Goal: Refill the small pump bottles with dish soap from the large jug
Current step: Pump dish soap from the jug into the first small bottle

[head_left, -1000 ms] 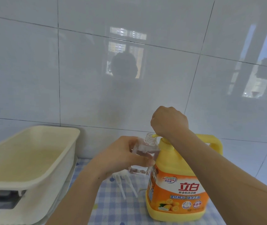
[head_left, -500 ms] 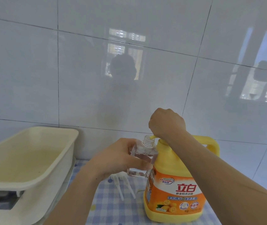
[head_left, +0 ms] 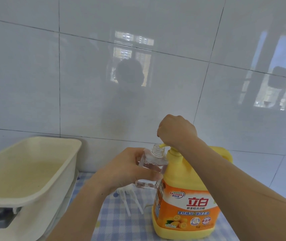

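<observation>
A large yellow dish soap jug with an orange label stands on the checked cloth. My right hand is curled over its pump head, and the yellow spout pokes out to the left. My left hand grips a small clear bottle with its cap off, held tilted so its threaded neck sits right under the spout. A little clear liquid lies in the bottle's bottom. Two white pump tops with dip tubes lie on the cloth below the bottle.
A cream plastic tub stands at the left on a rack. White wall tiles rise right behind the jug. The blue checked cloth covers the counter under everything.
The view has shifted slightly. My right hand stays on the pump head and my left hand keeps the bottle's neck under the spout.
</observation>
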